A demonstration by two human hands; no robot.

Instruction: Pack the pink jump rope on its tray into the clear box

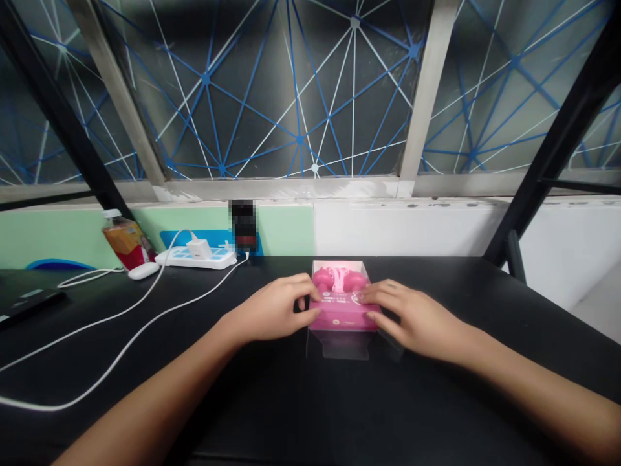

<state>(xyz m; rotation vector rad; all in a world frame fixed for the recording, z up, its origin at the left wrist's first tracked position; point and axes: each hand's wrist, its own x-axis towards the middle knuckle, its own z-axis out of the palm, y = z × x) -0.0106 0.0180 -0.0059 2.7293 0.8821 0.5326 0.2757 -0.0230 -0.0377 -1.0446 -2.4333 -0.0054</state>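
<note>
In the head view, the left hand (269, 309) and right hand (417, 317) clasp a pink box (343, 312) from either side, fingers (305, 304) clamped on its edges. The box sits on the black desk (436, 414), just behind a clear plastic sleeve (339, 344).

pink cardboard box (343, 317) | open-topped, flat, square to view | centre of frame, just below middle | pink earbuds (339, 279) seated inside, upper half | clear plastic sleeve (339, 344) around box's near end, extending toward viewer
</note>
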